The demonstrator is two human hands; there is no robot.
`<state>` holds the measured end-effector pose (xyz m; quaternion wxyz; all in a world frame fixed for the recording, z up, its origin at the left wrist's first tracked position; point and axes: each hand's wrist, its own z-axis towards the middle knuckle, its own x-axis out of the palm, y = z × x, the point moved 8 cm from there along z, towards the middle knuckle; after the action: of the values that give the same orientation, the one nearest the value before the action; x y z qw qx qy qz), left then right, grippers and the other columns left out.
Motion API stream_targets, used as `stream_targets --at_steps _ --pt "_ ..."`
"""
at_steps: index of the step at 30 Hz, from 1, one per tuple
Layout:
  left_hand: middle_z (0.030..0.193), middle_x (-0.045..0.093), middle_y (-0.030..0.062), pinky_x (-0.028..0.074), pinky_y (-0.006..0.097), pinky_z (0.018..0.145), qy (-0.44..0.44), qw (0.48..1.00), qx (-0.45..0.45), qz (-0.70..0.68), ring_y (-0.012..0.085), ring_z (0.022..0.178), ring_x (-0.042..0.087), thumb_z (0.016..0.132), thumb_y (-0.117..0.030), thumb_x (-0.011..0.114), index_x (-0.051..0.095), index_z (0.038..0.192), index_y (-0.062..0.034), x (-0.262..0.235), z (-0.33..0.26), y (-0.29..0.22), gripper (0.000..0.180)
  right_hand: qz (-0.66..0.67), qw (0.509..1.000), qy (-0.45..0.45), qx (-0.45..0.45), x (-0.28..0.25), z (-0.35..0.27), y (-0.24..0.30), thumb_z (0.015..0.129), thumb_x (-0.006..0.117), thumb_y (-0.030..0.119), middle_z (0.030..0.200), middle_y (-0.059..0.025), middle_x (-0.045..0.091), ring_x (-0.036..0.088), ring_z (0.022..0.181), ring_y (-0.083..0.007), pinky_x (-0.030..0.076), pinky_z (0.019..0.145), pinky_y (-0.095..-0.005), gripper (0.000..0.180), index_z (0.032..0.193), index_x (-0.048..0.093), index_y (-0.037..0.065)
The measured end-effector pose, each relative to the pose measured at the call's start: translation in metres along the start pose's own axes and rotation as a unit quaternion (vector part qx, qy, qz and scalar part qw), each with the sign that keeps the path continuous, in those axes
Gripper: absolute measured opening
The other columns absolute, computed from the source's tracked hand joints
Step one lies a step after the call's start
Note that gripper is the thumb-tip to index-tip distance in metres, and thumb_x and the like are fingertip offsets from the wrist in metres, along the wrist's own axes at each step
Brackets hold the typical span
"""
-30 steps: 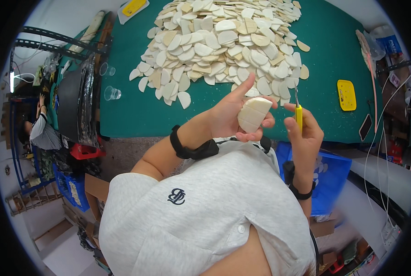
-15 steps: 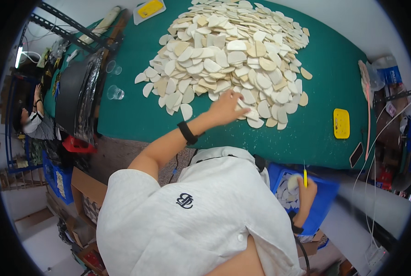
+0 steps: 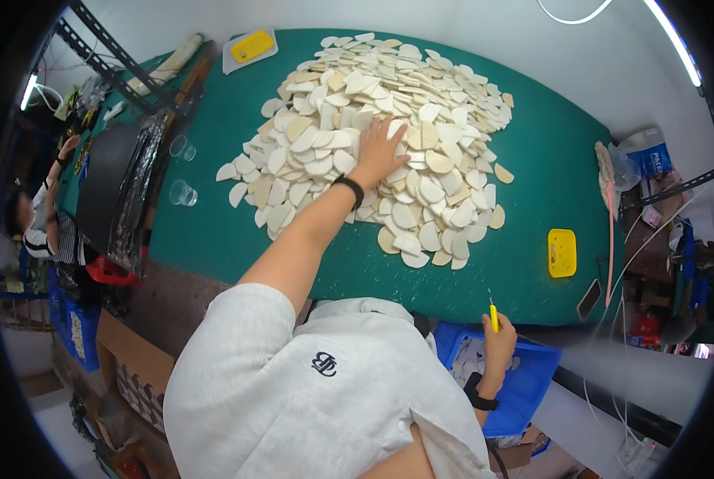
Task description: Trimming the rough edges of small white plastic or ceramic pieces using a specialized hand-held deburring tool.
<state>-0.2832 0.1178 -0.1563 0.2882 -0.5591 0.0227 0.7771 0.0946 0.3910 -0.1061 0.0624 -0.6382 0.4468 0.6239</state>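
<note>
Resting, as far as the head view shows, on the middle of the pile of pale half-round pieces, the left hand lies palm down with its fingers spread apart. No piece can be made out between them; whether one is tucked under the palm, I cannot tell. The pile sits on the green table, its pieces heaped loosely, with a few lying flat at its near edge.

Nearer the person than the pile and off to its right, the right hand has its fingers closed around a yellow-handled knife, the thin tip pointing away from the body. Below this hand, on the same side of the pile, stands a blue bin with more pale pieces inside. Right of the pile lies a yellow box; left of it stand clear cups.

My judgement is that the step in hand is choosing a piece from the pile. The next move would call for the left fingers to pinch one piece free, while the knife tip keeps well clear of them.
</note>
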Motion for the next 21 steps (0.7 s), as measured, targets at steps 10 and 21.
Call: stream_targets --at_steps 10,21 --pt "0.128 0.048 0.0174 0.035 0.045 0.101 -0.042 0.998 0.034 0.024 0.0335 0.123 0.043 0.08 -0.008 0.056 0.054 0.128 -0.0228 -0.04 -0.119 0.008 0.05 -0.037 0.994 0.058 -0.083 0.031 0.019 0.066 0.082 0.067 0.031 0.081 -0.0161 0.066 0.064 0.074 -0.0345 0.048 0.065 -0.0394 0.03 0.102 0.067 0.008" --pt "0.103 0.065 0.0087 0.052 0.024 0.061 0.15 0.626 -0.194 -0.741 0.0141 0.079 0.067 0.096 -0.024 0.054 0.056 0.11 0.0018 -0.129 -0.12 -0.1 0.03 0.358 0.904 0.137 -0.191 0.006 -0.002 0.215 0.084 0.065 0.004 0.072 0.0046 0.054 0.041 0.06 -0.0003 0.031 0.05 -0.0169 0.025 0.109 0.065 0.0"
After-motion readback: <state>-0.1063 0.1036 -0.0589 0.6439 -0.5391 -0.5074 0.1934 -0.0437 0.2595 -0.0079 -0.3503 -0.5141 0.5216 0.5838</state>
